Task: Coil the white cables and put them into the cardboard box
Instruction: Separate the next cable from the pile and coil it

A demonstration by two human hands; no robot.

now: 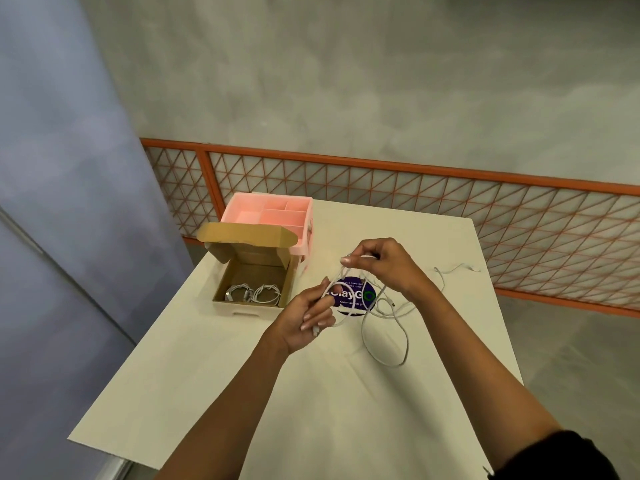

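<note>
White thin cable [407,342] hung looped over the pale table [346,410]; left hand [307,318] pinched its plug end, right hand [379,265] pinched the loop's top.

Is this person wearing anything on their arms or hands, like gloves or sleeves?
No gloves: the left hand and right hand are bare, with no watch or bracelet visible. Both forearms are uncovered; a black sleeve shows on the right upper arm.
</note>
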